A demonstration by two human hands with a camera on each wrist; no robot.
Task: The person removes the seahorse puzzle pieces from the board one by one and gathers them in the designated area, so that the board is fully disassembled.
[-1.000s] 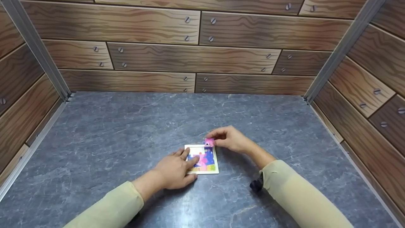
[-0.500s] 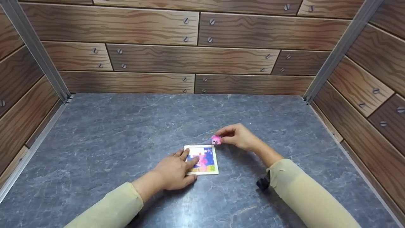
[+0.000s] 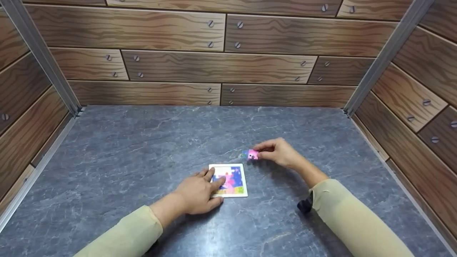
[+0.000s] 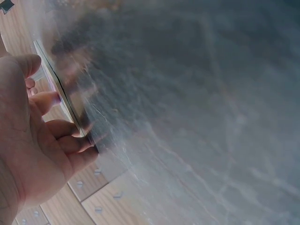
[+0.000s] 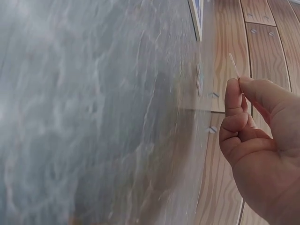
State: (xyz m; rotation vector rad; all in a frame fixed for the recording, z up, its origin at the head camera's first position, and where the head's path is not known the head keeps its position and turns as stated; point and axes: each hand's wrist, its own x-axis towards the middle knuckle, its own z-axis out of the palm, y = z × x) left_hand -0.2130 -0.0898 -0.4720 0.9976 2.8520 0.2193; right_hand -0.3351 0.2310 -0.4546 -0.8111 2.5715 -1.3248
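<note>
A small white-framed jigsaw puzzle point(image 3: 234, 179) lies on the table in the head view. Blue, pink and yellow-green pieces cover much of it, while its upper left part is bare white. My left hand point(image 3: 197, 192) rests on the puzzle's left side with fingers spread; the left wrist view shows the fingers point(image 4: 65, 129) along the board's edge. Up and right of the board, my right hand point(image 3: 282, 152) pinches a pink puzzle piece point(image 3: 252, 154) between thumb and finger. The right wrist view shows that piece point(image 5: 234, 64) edge-on, raised off the table.
Close to the pinched piece is a blue-green piece point(image 3: 245, 154); a thin light piece point(image 5: 198, 78) lies on the table in the right wrist view. Wood-patterned walls point(image 3: 171, 66) enclose the grey marbled table point(image 3: 142, 142) at the back and sides.
My right hand has moved right and slightly away with the pink piece, from over the board's upper right corner to beyond it. The left hand and the board have stayed in place.
</note>
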